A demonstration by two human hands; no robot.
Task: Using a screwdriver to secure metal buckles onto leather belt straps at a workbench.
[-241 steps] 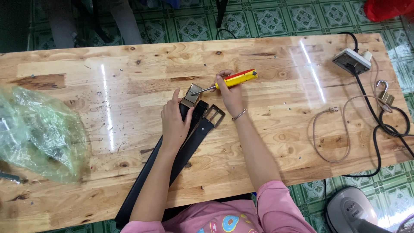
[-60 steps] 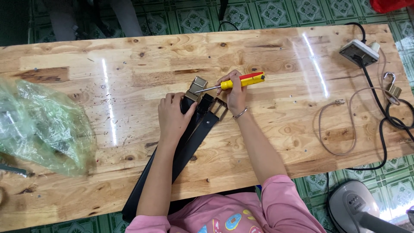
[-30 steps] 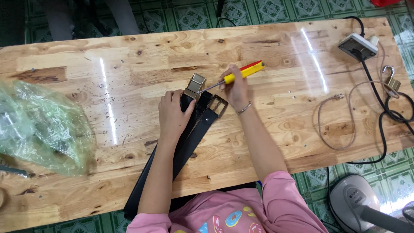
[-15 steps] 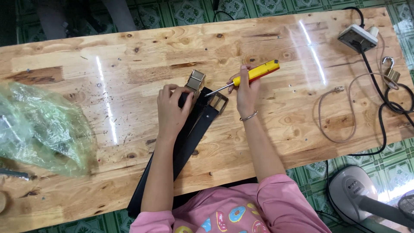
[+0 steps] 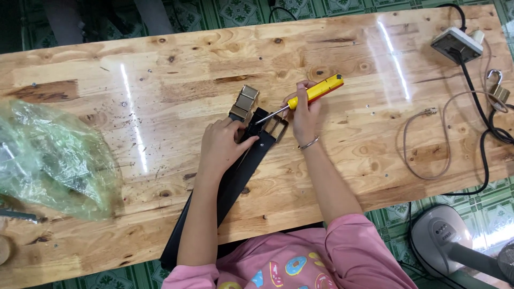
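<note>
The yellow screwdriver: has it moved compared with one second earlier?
Yes. The yellow screwdriver in the right hand now tilts steeper, its handle end raised farther from the belt buckle, toward the table's far edge.

Glossy varnished wood table (image 5: 348, 176); matt black leather belt (image 5: 235, 176); shiny metal buckle (image 5: 245, 100)
</note>
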